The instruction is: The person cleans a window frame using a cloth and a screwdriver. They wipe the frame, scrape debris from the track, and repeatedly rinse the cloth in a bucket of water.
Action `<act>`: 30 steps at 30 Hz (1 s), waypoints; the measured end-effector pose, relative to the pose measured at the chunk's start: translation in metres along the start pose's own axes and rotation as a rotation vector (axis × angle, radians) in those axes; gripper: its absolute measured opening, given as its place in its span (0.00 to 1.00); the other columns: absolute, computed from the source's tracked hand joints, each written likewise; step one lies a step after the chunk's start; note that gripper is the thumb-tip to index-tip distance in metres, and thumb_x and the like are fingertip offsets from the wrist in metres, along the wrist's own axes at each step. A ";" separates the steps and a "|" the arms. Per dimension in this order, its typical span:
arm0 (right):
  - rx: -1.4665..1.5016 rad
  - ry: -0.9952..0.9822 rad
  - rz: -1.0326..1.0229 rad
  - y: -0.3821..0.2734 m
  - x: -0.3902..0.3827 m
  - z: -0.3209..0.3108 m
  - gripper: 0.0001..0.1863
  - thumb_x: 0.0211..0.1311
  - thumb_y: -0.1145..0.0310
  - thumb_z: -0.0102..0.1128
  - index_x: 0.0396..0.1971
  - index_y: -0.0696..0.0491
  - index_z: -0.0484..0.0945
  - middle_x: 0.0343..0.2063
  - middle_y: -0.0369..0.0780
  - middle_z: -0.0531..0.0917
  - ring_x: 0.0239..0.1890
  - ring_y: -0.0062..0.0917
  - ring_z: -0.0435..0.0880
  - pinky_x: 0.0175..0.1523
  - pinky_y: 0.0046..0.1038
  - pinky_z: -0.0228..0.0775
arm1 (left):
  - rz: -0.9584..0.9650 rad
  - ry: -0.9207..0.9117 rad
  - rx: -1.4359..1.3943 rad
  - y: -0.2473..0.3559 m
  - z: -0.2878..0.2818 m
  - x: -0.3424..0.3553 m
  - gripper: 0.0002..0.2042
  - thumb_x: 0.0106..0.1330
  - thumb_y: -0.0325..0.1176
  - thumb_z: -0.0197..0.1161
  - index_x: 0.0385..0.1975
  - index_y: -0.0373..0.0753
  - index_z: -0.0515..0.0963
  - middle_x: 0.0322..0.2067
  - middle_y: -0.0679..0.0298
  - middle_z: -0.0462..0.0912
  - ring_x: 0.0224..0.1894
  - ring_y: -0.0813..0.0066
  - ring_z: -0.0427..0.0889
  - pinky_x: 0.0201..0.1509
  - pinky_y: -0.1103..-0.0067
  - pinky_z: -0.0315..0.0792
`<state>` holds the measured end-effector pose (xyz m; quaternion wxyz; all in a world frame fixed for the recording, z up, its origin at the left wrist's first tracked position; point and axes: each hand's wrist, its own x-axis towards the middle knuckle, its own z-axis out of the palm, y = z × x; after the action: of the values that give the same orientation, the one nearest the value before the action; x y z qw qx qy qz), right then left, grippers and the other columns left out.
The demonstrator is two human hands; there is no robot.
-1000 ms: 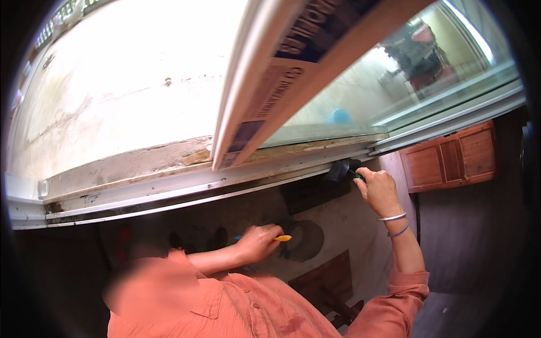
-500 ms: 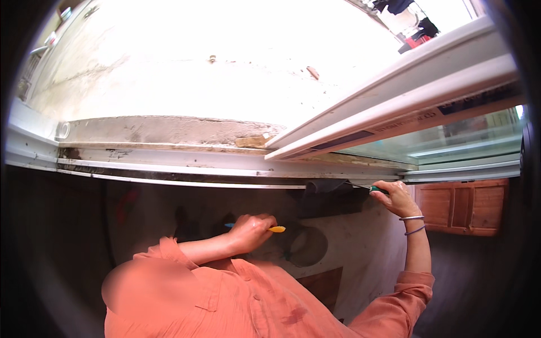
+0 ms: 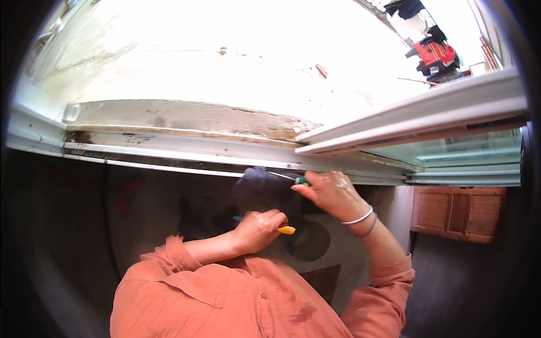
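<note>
My right hand (image 3: 337, 194) is closed round the green handle of a screwdriver (image 3: 300, 181). Its thin metal shaft points left, and the tip goes into a bunched dark cloth (image 3: 255, 183) at the inner edge of the white window track (image 3: 203, 156). Lower down, in front of my chest, my left hand (image 3: 258, 230) grips a slim tool (image 3: 287, 230) with a yellow end and a blue end. My fingers cover its middle, so its exact kind cannot be told. The track's groove has dark dirt in it left of the cloth.
A white-framed sliding pane (image 3: 417, 115) stands to the right over the track. Beyond lies a rough sill (image 3: 186, 114) with a bright surface outside and hanging clothes (image 3: 435, 53) at the far right. Below are a wooden cabinet (image 3: 459, 213) and a dim round container (image 3: 311, 241).
My right hand has moved left along the track with the screwdriver, and the dark cloth has shifted left and bunched up. The left hand still holds its tool, nearly in place.
</note>
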<state>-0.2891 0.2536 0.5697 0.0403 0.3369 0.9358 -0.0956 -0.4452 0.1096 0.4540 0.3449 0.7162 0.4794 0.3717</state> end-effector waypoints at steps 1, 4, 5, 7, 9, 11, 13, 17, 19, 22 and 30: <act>0.018 -0.004 0.004 -0.021 0.015 0.003 0.21 0.63 0.51 0.63 0.23 0.54 0.72 0.14 0.48 0.76 0.21 0.48 0.79 0.25 0.44 0.69 | 0.017 0.063 0.029 -0.002 -0.011 -0.007 0.08 0.55 0.27 0.67 0.33 0.40 0.77 0.28 0.62 0.80 0.28 0.62 0.82 0.28 0.71 0.77; 0.023 0.265 -0.205 -0.077 0.058 0.019 0.20 0.63 0.52 0.64 0.22 0.51 0.73 0.12 0.41 0.75 0.16 0.35 0.79 0.21 0.35 0.69 | 0.000 0.224 0.106 -0.002 -0.064 -0.030 0.07 0.54 0.27 0.67 0.31 0.40 0.77 0.25 0.63 0.78 0.24 0.63 0.80 0.24 0.72 0.73; 0.010 0.361 -0.230 -0.097 0.073 0.025 0.19 0.63 0.52 0.64 0.22 0.50 0.74 0.11 0.39 0.75 0.16 0.31 0.79 0.21 0.33 0.69 | -0.009 0.270 0.128 -0.001 -0.087 -0.038 0.07 0.53 0.27 0.67 0.31 0.41 0.77 0.25 0.63 0.77 0.22 0.63 0.79 0.22 0.71 0.72; 0.052 0.320 -0.246 -0.139 0.107 0.034 0.19 0.63 0.52 0.63 0.21 0.50 0.74 0.12 0.38 0.76 0.16 0.30 0.80 0.21 0.33 0.69 | -0.043 0.458 0.214 -0.004 -0.135 -0.058 0.07 0.54 0.26 0.68 0.31 0.39 0.77 0.25 0.63 0.77 0.20 0.63 0.76 0.21 0.72 0.70; 0.116 0.427 -0.318 -0.172 0.135 0.044 0.20 0.64 0.51 0.62 0.21 0.52 0.74 0.12 0.39 0.76 0.17 0.31 0.81 0.21 0.32 0.70 | -0.044 0.745 0.373 -0.011 -0.180 -0.075 0.09 0.60 0.28 0.69 0.38 0.38 0.79 0.30 0.58 0.79 0.30 0.61 0.80 0.28 0.73 0.72; 0.198 0.382 -0.283 -0.207 0.157 0.049 0.21 0.63 0.51 0.62 0.20 0.53 0.74 0.12 0.40 0.77 0.18 0.33 0.83 0.23 0.32 0.72 | -0.267 0.820 0.514 -0.019 -0.224 -0.101 0.18 0.57 0.31 0.72 0.47 0.38 0.77 0.42 0.54 0.78 0.44 0.57 0.80 0.37 0.71 0.74; 0.132 0.444 -0.267 -0.234 0.174 0.060 0.21 0.62 0.51 0.62 0.20 0.54 0.75 0.13 0.42 0.78 0.19 0.36 0.84 0.24 0.34 0.73 | -0.414 0.823 0.580 -0.034 -0.255 -0.113 0.27 0.53 0.34 0.75 0.54 0.38 0.74 0.52 0.54 0.73 0.52 0.53 0.77 0.46 0.68 0.74; 0.306 0.418 -0.217 -0.244 0.181 0.056 0.20 0.59 0.53 0.65 0.20 0.55 0.76 0.14 0.45 0.79 0.20 0.38 0.84 0.24 0.36 0.73 | -0.327 0.690 0.691 -0.076 -0.290 -0.136 0.30 0.49 0.24 0.74 0.55 0.40 0.74 0.49 0.55 0.74 0.51 0.53 0.78 0.51 0.65 0.74; 0.314 0.408 -0.157 -0.250 0.174 0.050 0.20 0.59 0.52 0.66 0.21 0.55 0.76 0.14 0.44 0.79 0.20 0.39 0.84 0.24 0.36 0.72 | -0.308 0.612 0.626 -0.087 -0.296 -0.141 0.30 0.48 0.19 0.72 0.55 0.40 0.74 0.46 0.56 0.76 0.49 0.54 0.79 0.50 0.66 0.74; 0.304 0.400 -0.097 -0.260 0.161 0.044 0.22 0.61 0.51 0.64 0.21 0.54 0.74 0.13 0.43 0.78 0.19 0.38 0.83 0.23 0.35 0.71 | -0.217 0.647 0.616 -0.077 -0.293 -0.139 0.24 0.51 0.15 0.66 0.50 0.37 0.79 0.42 0.56 0.79 0.46 0.56 0.81 0.49 0.68 0.75; 0.447 0.504 -0.130 -0.272 0.149 0.055 0.21 0.63 0.49 0.61 0.21 0.51 0.72 0.13 0.39 0.77 0.17 0.33 0.81 0.20 0.34 0.70 | -0.118 0.843 0.810 -0.037 -0.325 -0.135 0.19 0.60 0.15 0.56 0.51 0.36 0.82 0.34 0.54 0.82 0.38 0.59 0.81 0.43 0.71 0.74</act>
<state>-0.5769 0.1294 0.5362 -0.2731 0.2899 0.8918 -0.2147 -0.7777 0.0377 0.5534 -0.1565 0.5532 0.7182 0.3920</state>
